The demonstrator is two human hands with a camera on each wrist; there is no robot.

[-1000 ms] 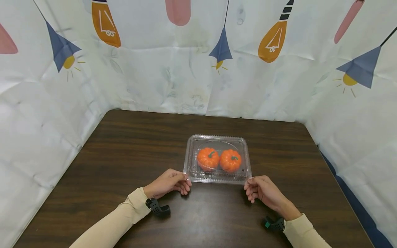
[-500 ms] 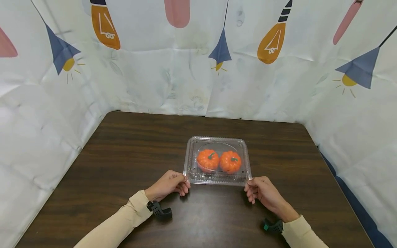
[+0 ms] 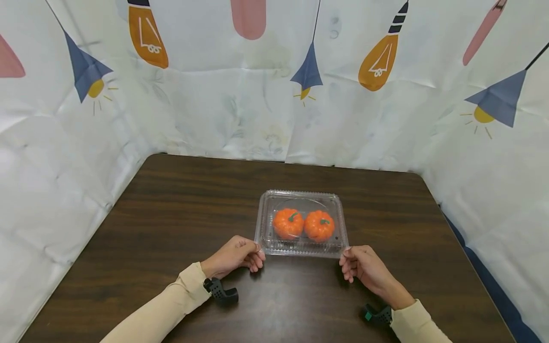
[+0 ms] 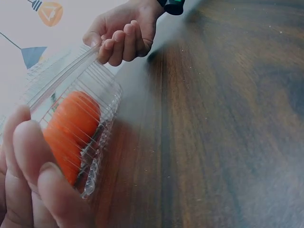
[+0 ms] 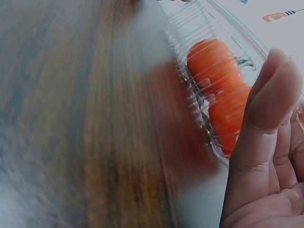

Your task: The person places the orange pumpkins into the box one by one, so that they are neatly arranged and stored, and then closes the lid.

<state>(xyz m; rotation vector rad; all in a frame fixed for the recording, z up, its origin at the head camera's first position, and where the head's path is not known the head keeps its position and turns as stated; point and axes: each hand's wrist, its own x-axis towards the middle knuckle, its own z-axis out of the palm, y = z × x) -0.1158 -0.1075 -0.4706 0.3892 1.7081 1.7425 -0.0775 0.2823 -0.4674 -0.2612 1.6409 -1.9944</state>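
A clear plastic clamshell box (image 3: 302,248) sits on the table with its lid down. Inside lie two small orange pumpkins with green stems, the left pumpkin (image 3: 286,226) beside the right pumpkin (image 3: 318,227). My left hand (image 3: 233,257) pinches the box's near left corner between thumb and fingers. At the near right corner, my right hand (image 3: 369,270) pinches the rim in the same way. Ribbed see-through walls of the box show between the hands in both wrist views. The exact grip of the right thumb is partly hidden in the right wrist view.
The dark wood-grain table (image 3: 193,190) reaches back to a white patterned curtain (image 3: 206,109) that hangs on three sides. Black bands, the left band (image 3: 221,292) and the right band (image 3: 377,314), sit at the wrists.
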